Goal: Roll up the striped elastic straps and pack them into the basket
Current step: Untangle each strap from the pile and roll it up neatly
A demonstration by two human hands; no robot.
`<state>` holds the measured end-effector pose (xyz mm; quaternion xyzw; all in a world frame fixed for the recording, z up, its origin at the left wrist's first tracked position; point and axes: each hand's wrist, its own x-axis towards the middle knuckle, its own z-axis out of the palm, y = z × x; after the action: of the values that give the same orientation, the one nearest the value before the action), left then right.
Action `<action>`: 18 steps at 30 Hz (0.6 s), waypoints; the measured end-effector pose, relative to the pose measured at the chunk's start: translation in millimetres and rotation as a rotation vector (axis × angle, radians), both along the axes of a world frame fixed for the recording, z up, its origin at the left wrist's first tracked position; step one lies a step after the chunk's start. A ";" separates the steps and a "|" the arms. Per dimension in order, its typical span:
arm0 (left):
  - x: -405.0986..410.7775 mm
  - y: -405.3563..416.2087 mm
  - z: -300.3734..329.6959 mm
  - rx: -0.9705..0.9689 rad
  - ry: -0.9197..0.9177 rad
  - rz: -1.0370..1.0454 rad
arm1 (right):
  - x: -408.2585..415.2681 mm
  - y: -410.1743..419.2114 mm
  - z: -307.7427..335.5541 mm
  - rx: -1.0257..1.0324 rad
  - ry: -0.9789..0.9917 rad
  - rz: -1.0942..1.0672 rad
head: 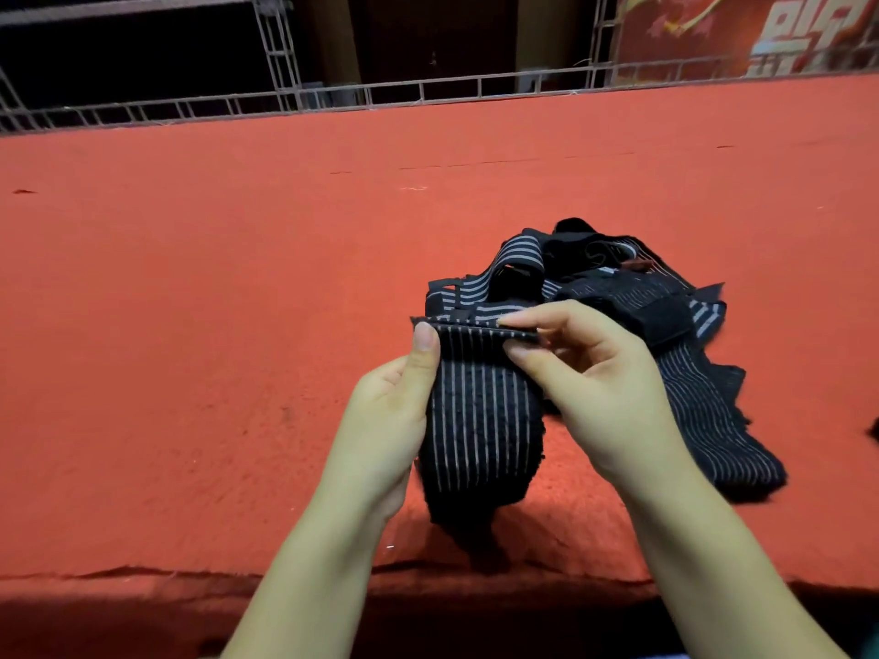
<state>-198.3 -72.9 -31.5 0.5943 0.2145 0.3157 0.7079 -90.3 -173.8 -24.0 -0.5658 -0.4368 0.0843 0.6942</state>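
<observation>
A black elastic strap with thin white stripes [480,420] hangs in front of me above the red surface. My left hand [387,411] grips its left side, thumb lying up along the top corner. My right hand [590,373] pinches the top edge at the right between thumb and fingers. Behind my hands lies a tangled pile of more striped straps [594,283], one with a black hook-and-loop patch. A further strap [713,430] trails from the pile toward the right front. No basket is in view.
The red felt-covered table [214,302] spreads wide to the left and back. Its front edge runs just below my wrists. A metal truss frame [285,95] lines the far edge. A dark bit [874,428] shows at the right border.
</observation>
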 end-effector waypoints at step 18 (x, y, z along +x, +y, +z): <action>1.9 -2.2 5.3 0.181 -0.045 -0.067 | 3.8 -9.5 -0.9 -0.111 0.296 0.087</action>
<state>-196.3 -75.1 -26.2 0.6556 0.1492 0.3229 0.6661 -86.5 -183.3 -24.9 -0.5651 -0.3486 0.2208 0.7144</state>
